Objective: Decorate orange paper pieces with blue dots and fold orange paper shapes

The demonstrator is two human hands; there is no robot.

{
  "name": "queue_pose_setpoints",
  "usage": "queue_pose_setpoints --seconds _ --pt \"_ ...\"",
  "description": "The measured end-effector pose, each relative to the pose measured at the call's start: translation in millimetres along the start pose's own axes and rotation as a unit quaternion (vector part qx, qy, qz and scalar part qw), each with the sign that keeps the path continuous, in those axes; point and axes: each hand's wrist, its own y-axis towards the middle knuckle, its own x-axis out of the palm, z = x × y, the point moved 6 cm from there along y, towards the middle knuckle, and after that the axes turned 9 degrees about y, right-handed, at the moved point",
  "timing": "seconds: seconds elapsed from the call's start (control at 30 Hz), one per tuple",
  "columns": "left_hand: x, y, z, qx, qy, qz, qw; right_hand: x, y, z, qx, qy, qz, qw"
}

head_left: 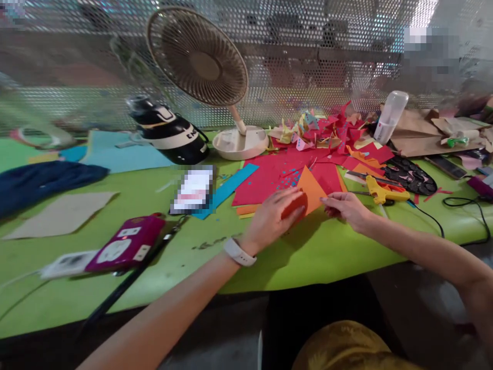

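An orange sheet of paper (310,189), folded to a point at the top, is held between both hands above the green table. My left hand (275,213), with a pale watch on the wrist, grips its left side between thumb and fingers. At the right corner, my right hand (344,208) pinches the paper with thumb and fingertips. Just behind lie red paper sheets (254,187) scattered with small blue bits, and a blue paper strip (233,186) is to the left.
A fan (241,144) and a black bottle (179,136) stand at the back. Folded paper pieces (327,131) are heaped behind the red sheets. A yellow glue gun (385,191) lies right, near my right forearm. A phone (192,189) and purple power strip (127,244) are left.
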Motion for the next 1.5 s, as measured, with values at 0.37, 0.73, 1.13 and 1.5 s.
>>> queue_pose_setpoints --seconds 0.37,0.73,1.13,1.5 --pt "27.3 -23.0 7.9 0.082 0.102 -0.141 0.981 -102.9 -44.5 -86.7 -0.269 -0.444 0.146 0.842" --pt "29.5 -24.8 18.2 0.141 0.112 -0.138 0.974 -119.2 -72.2 -59.4 -0.266 -0.735 0.214 0.585" --pt "30.7 -22.9 10.2 0.135 0.118 -0.183 0.966 -116.9 -82.2 -59.9 -0.287 -0.717 0.152 0.617" --pt "30.2 -20.0 6.2 0.128 0.115 -0.181 0.968 -192.8 -84.5 -118.7 -0.249 -0.661 0.224 0.671"
